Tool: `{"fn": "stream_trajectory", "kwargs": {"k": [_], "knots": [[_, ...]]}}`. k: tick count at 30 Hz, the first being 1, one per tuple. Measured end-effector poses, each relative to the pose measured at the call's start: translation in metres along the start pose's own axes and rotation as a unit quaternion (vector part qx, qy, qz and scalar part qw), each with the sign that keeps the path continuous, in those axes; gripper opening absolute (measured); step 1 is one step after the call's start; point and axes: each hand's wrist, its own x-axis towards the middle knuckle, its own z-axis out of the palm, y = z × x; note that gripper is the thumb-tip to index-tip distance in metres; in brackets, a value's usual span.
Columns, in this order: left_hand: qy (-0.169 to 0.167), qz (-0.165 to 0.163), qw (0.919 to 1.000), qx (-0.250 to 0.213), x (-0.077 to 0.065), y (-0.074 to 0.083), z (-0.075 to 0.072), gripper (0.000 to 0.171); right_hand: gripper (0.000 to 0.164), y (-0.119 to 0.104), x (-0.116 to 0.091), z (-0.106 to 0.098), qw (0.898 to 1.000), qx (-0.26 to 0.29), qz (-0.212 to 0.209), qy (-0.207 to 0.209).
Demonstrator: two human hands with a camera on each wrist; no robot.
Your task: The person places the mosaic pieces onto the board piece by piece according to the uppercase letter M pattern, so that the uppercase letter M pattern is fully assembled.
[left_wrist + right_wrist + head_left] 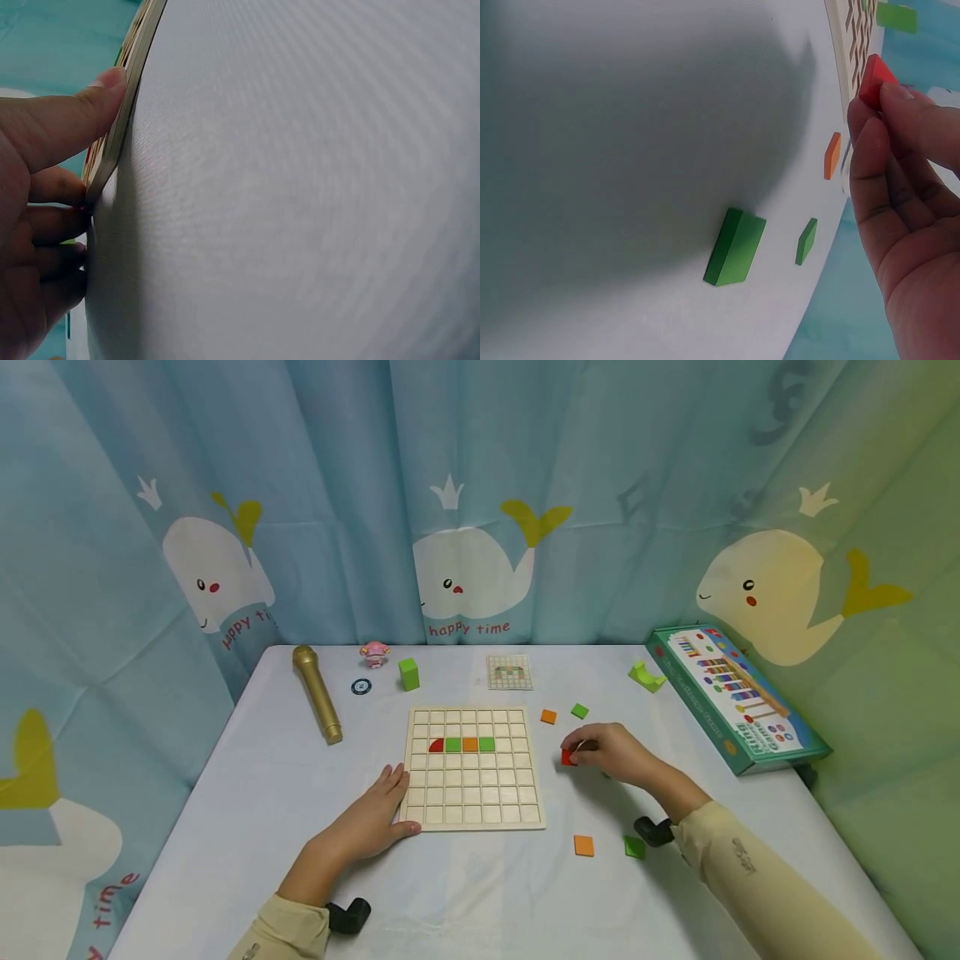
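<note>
Your left hand (367, 820) rests outstretched against the grid board (472, 797), likely to steady it, while your right hand (617, 755) pinches a red tile (566, 758) beyond the board's right edge, probably for precision.

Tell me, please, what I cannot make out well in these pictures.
- Red piece: full outline, partly covered by the right hand, head and right wrist views.
- Card: fine pattern, too small, head view.
- Disc: print, too small, head view.
- Left hand: cut off by left edge, left wrist view.
</note>
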Motion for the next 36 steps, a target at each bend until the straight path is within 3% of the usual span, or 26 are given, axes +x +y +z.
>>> {"fn": "stream_trajectory", "kwargs": {"k": [18, 36], "knots": [[0.001, -0.009, 0.9999, 0.007, 0.001, 0.003, 0.003, 0.087, 0.014, -0.009, 0.026, 0.012, 1.000, -0.013, -0.018, 0.000], [0.009, -0.002, 0.9999, 0.011, 0.001, -0.001, 0.002, 0.086, 0.012, -0.022, 0.055, 0.030, 0.999, 0.008, -0.030, -0.020]]}}
